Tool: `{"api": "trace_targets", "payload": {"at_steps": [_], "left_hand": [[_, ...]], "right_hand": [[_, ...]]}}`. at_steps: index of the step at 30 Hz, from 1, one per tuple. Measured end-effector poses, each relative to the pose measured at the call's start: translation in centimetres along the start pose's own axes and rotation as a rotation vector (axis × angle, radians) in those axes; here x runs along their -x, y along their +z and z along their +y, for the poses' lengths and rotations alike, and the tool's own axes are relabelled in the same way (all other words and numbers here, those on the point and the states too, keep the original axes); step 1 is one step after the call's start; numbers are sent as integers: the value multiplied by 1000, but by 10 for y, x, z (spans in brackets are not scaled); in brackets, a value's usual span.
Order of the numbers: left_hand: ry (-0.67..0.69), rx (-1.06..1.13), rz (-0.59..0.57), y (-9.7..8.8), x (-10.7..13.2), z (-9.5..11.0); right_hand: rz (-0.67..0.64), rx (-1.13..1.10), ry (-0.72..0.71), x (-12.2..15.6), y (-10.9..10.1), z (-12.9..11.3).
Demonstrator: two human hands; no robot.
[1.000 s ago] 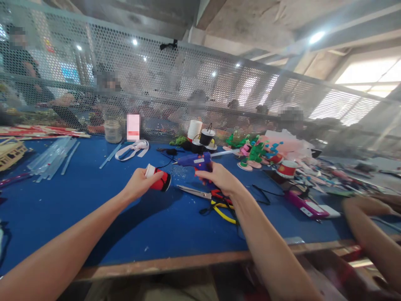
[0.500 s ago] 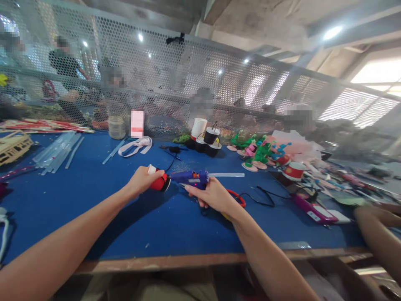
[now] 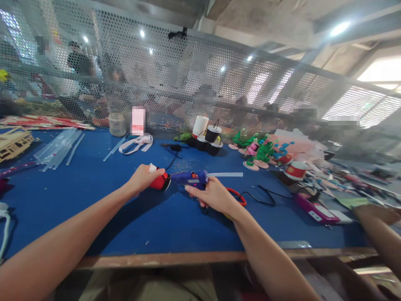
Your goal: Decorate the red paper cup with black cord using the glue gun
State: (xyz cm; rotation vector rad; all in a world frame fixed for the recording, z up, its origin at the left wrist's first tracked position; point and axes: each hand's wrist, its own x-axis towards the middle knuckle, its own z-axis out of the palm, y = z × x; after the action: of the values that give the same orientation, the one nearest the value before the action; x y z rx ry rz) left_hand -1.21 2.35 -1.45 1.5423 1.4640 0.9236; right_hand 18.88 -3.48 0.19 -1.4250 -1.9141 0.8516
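Grey perforated metal screen (image 3: pixel 175 75) runs along far edge of the blue table (image 3: pixel 131 234). Co-worker's forearm (image 3: pixel 377 225) at table's right end, near front edge. Clear glue sticks (image 3: pixel 59 146) piled loosely toward far left corner. Purple power strip (image 3: pixel 313 210) lies on right part, nearer front edge than far edge. Right hand (image 3: pixel 213 194) grasps handle of blue-purple hot glue gun (image 3: pixel 189 177), fingers wrapped round it; gun roughly level, nozzle toward left. Left hand (image 3: pixel 140 179) grips red cup (image 3: pixel 160 182), thumb along top side. Cup is tilted sideways, held over table middle between front and far edges, dark-rimmed end at nozzle; touching or not, can't tell. White ribbon (image 3: pixel 136 144) near far edge, left of centre. Translucent rod (image 3: pixel 227 174) sticks out of gun's rear.
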Motion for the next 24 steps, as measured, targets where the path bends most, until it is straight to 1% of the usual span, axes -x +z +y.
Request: {"api": "trace_targets", "payload": {"at_steps": [5, 10, 13, 17, 21, 24], "left_hand": [[4, -32, -20, -1, 2, 1], [17, -57, -8, -1, 3, 3], [25, -53, -4, -1, 3, 3], [34, -42, -8, 0, 2, 1], [34, -55, -18, -1, 1, 1], [71, -60, -41, -2, 0, 0]], "right_hand": [[-31, 44, -1, 2, 0, -4], [5, 89, 12, 2, 0, -4], [-17, 77, 6, 2, 0, -4], [7, 65, 9, 3, 0, -4], [-25, 24, 12, 3, -1, -3], [-2, -1, 16, 1, -2, -1]]}}
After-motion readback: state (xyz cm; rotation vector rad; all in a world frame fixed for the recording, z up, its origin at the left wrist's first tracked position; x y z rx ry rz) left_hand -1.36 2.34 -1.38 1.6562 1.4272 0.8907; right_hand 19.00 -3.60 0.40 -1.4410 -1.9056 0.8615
